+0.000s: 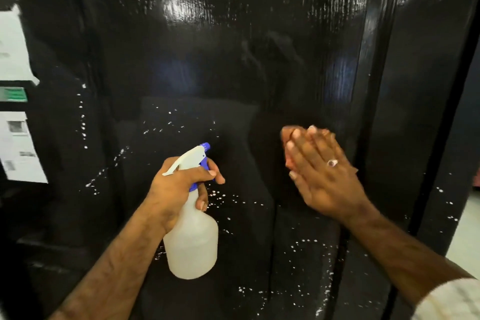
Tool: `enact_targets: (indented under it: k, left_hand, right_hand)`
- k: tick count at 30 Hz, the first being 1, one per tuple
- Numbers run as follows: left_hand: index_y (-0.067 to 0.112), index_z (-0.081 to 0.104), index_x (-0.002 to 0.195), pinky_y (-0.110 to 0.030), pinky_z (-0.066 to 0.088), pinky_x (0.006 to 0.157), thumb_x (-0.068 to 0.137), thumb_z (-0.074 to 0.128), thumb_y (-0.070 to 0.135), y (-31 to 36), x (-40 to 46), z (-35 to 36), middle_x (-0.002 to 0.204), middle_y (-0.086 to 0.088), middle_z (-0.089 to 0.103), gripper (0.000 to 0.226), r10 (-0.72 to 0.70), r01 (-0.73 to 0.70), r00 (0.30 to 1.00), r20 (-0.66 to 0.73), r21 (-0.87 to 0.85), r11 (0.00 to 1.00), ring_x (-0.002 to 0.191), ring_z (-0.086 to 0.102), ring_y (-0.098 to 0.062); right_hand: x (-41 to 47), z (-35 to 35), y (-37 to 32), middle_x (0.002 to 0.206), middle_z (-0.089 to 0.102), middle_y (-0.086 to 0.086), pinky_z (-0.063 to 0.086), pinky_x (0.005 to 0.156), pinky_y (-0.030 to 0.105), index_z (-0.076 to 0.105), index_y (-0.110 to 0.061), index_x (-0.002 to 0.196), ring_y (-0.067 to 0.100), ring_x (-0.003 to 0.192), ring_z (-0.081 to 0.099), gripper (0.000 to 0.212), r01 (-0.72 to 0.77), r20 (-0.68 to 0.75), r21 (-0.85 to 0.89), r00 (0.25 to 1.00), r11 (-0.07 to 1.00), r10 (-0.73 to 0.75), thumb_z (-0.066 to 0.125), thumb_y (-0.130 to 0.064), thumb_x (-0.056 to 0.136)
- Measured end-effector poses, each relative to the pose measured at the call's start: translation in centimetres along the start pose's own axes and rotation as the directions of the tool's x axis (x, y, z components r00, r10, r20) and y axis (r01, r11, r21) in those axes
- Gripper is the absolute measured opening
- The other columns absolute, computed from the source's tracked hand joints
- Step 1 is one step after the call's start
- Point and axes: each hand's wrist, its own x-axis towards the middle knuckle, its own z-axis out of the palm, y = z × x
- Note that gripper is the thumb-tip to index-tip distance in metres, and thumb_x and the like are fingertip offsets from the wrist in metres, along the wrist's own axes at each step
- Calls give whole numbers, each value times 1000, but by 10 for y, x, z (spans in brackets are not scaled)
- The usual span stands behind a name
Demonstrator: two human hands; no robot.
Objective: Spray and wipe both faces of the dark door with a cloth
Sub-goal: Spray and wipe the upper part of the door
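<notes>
The glossy black door [233,60] fills the view, with white droplets scattered across its lower half. My left hand [179,187] grips the neck of a translucent white spray bottle [193,244] with a white and blue trigger head, its nozzle aimed at the door. My right hand [319,171], wearing a ring, lies flat with straight fingers against the door's right panel. It presses a pinkish cloth [287,141], which shows only past the fingertips; most of the cloth is hidden under the hand.
White paper notices [15,145] and a green label [14,94] hang on the surface at the far left. The door's right edge [441,138] stands in front of a pale floor [465,241] at the lower right.
</notes>
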Motion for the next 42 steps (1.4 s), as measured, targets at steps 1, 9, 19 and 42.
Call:
enact_targets:
  k: [1, 9, 19, 42]
  left_hand:
    - [-9, 66, 105, -35, 51, 52, 93, 66, 2, 0, 1, -4, 99, -26, 76, 16, 1, -1, 1000, -13, -3, 1000, 40, 47, -22]
    - [4, 73, 87, -35, 49, 53, 93, 64, 1, 5, 9, -25, 97, -25, 76, 11, 35, -37, 997, -68, -40, 999, 42, 45, -23]
    - [-2, 71, 90, -34, 48, 52, 92, 62, -2, -2, 7, -33, 96, -28, 75, 9, 16, -18, 999, -29, -56, 998, 40, 44, -22]
    - [-3, 71, 91, -33, 47, 52, 91, 63, -1, -25, 34, -131, 98, -31, 74, 8, 19, -20, 1000, -15, -97, 995, 38, 45, -22]
  right_hand:
    - [22, -5, 7, 175, 25, 17, 22, 129, 64, 35, -6, 166, 43, 163, 20, 69, -79, -32, -12, 996, 997, 79, 61, -33, 107]
    - [131, 14, -66, 176, 18, 21, 14, 131, 63, 25, -2, 168, 45, 164, 12, 65, -193, -104, 87, 974, 977, 201, 40, -37, 114]
    - [41, 20, -48, 173, 30, 17, 28, 128, 64, 38, -6, 164, 42, 162, 24, 65, -22, -29, 27, 999, 999, 23, 59, -32, 109]
    - [89, 41, -111, 174, 28, 17, 23, 128, 67, 36, -7, 166, 46, 162, 21, 68, -174, -40, -4, 984, 985, 173, 59, -34, 108]
